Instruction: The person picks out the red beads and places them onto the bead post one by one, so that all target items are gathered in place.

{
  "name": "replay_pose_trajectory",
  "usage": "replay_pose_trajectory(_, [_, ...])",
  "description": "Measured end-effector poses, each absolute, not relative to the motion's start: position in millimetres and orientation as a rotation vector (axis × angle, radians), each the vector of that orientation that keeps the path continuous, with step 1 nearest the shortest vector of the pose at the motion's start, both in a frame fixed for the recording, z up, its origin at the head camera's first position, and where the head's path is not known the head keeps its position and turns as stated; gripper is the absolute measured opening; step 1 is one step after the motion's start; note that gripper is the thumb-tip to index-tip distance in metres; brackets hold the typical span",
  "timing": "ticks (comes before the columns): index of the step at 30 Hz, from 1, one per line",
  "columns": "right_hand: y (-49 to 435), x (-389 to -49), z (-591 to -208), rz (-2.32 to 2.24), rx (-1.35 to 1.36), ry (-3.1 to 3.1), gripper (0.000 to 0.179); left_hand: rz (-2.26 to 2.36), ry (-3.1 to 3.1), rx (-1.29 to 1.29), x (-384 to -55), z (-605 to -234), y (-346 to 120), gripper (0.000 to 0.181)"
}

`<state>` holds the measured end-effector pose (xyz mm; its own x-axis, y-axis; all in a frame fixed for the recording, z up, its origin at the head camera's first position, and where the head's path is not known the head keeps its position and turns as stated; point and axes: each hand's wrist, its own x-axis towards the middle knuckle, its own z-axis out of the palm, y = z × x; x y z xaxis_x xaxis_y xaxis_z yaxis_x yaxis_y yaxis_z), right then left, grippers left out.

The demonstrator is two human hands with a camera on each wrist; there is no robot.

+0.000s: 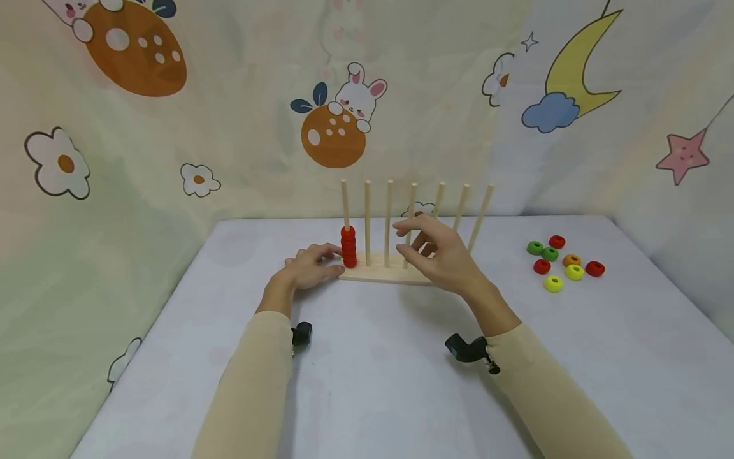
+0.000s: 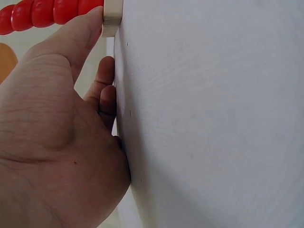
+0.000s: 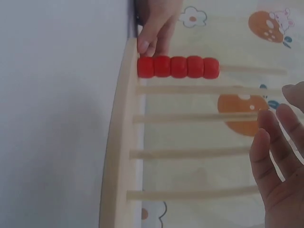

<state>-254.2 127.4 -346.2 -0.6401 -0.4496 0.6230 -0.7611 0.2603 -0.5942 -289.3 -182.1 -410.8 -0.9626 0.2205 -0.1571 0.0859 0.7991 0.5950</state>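
A wooden stand with upright pegs has a pale flat base (image 1: 378,274). Its leftmost peg carries a stack of several red beads (image 1: 348,247), seen sideways in the right wrist view as red beads (image 3: 178,67). My left hand (image 1: 312,264) holds the left end of the base, thumb at the front corner and index finger behind. The left wrist view shows that hand's thumb (image 2: 71,40) against the base's end, just under the red beads. In front of the middle pegs hovers my right hand (image 1: 441,255), fingers bent, thumb and index apart, nothing between them.
Loose beads lie on the table to the right: green beads (image 1: 535,247), red beads (image 1: 594,268), yellow beads (image 1: 553,284) and an orange bead (image 1: 571,260). A printed cloth (image 1: 246,127) hangs behind the white table (image 1: 378,376). The other pegs (image 1: 367,223) stand bare.
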Motion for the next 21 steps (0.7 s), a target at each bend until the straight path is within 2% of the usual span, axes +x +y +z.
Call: replay_pose_trajectory(21, [174.0, -251.2, -364.4, 1.251, 0.987, -2.332, 0.033, 0.912, 2.767, 0.232, -290.2, -410.8, -183.4, 0.046])
